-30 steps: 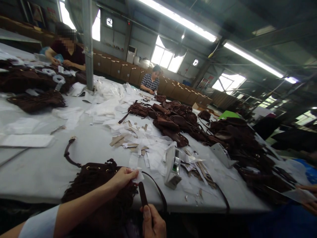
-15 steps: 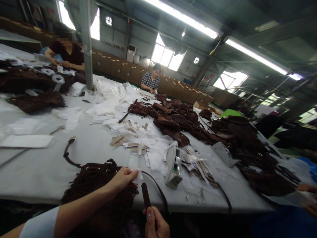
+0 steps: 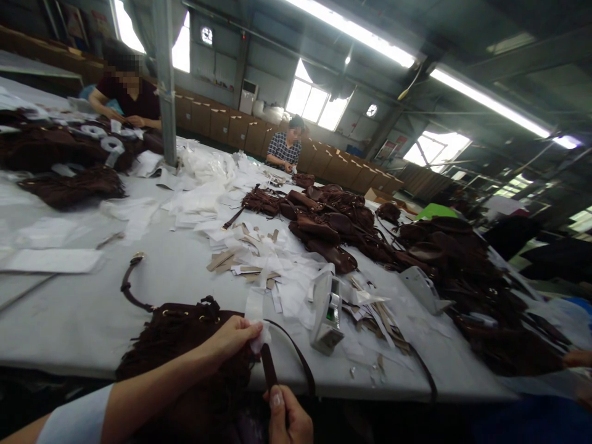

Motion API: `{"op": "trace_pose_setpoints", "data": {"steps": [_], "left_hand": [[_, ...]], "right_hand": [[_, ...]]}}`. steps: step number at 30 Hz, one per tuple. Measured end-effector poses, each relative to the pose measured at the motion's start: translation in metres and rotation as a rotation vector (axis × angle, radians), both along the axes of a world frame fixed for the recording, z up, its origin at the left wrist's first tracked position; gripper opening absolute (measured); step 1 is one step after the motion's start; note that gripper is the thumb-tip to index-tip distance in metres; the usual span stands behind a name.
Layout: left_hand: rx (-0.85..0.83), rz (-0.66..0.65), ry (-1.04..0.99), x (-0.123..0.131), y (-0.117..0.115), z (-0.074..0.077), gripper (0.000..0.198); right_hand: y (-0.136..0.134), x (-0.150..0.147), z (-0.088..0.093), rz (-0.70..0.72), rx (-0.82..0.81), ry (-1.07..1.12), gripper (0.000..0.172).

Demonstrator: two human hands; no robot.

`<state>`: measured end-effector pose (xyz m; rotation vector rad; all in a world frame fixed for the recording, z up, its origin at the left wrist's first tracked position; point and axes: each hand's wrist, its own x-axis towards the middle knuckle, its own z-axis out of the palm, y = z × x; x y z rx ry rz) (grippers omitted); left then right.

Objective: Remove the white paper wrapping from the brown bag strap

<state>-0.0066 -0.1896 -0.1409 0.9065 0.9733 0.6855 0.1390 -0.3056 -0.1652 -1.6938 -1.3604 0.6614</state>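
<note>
My left hand [image 3: 234, 336] is closed in a pinch on a thin white strip of wrapping paper [image 3: 254, 308], over the right end of a dark brown fringed bag [image 3: 152, 345]. Below it, my right hand [image 3: 287, 412] grips a dark brown strap [image 3: 268, 367] between thumb and fingers. The strap points upward, and its free end meets the white paper at my left fingertips. The bag lies at the table's front edge, with gold eyelets along its top. One of its straps curls out to the left and another arcs to the right.
A grey tape dispenser [image 3: 327, 314] stands right of my hands. Behind it lie scattered paper scraps [image 3: 277, 271] and a long pile of brown bags [image 3: 333, 228]. A metal post [image 3: 166, 86] rises at left. Two people sit across the table [image 3: 176, 271]; another person's hand [image 3: 578, 359] shows at right.
The strap in my right hand has moved up so its end now touches the white paper. My left hand has shifted slightly right and down, still holding the paper.
</note>
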Motion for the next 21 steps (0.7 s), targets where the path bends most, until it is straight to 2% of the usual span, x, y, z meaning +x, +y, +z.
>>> {"op": "trace_pose_setpoints", "data": {"steps": [4,9,14,18,21], "left_hand": [[0.009,-0.037,-0.054,0.008,-0.011,0.002,0.056],[-0.033,0.132,-0.197,0.011,-0.011,-0.001,0.051],[0.043,0.203,-0.178,0.000,0.000,-0.001,0.045],[-0.004,0.160,-0.258,-0.003,-0.002,0.001,0.039],[-0.053,0.095,-0.287,0.005,-0.015,0.003,0.035]], "right_hand": [[0.009,-0.006,-0.001,0.014,0.018,-0.012,0.054],[0.023,-0.014,0.011,-0.023,0.036,-0.044,0.053],[0.022,-0.015,0.022,-0.054,0.037,0.002,0.053],[0.016,-0.014,0.014,-0.024,0.044,-0.004,0.055],[0.018,-0.016,0.011,-0.018,0.041,0.005,0.054]]}}
